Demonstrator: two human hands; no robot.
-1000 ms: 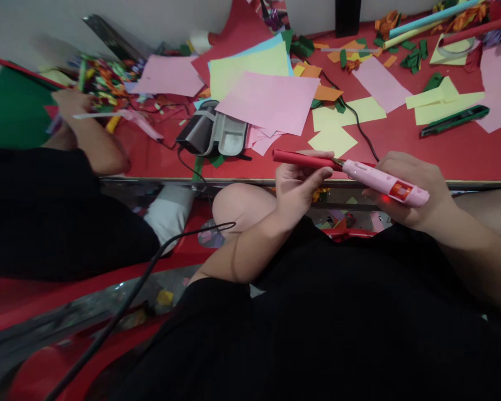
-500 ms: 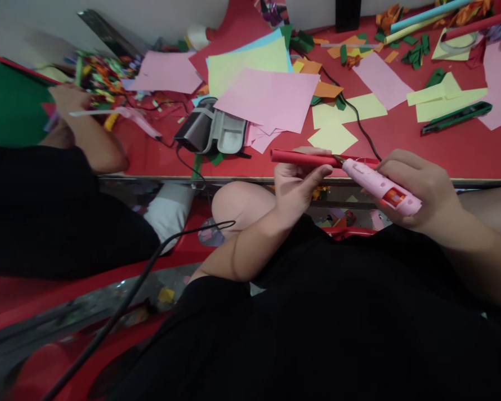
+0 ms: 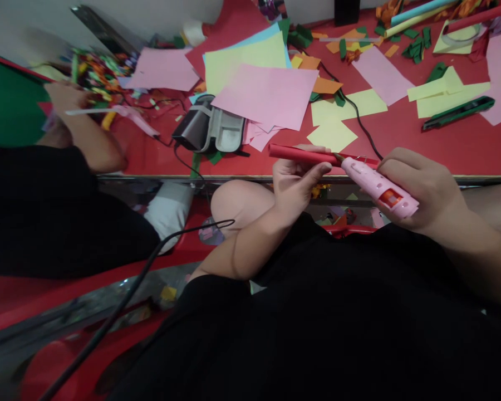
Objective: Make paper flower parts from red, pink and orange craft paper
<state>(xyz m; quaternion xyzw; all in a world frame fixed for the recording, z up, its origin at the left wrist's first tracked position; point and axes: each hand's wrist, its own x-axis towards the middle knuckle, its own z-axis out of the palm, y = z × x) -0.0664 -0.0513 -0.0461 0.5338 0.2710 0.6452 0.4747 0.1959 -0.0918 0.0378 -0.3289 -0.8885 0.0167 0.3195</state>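
Closed around a red rolled paper tube (image 3: 290,152), my left hand (image 3: 294,182) holds it level above the table's front edge, thumb on the near side. My right hand (image 3: 423,186) grips a pink glue gun (image 3: 378,186) with an orange-red window in its side. The gun's nozzle points left and meets the tube close to my left thumb; whether it touches or hovers I cannot tell. Part of the red paper runs on behind the gun. My right fingers are partly hidden behind the gun's body.
Pink sheets (image 3: 271,94), yellow paper pieces (image 3: 333,137) and a green box cutter (image 3: 458,113) lie on the red table (image 3: 409,150). An open grey case (image 3: 229,131) sits left of my hands. Another person's arm (image 3: 94,136) is at the far left, near another pink glue gun (image 3: 137,120).
The glue gun has shifted very slightly left along the tube. My left hand keeps its grip, and the view has moved a little.
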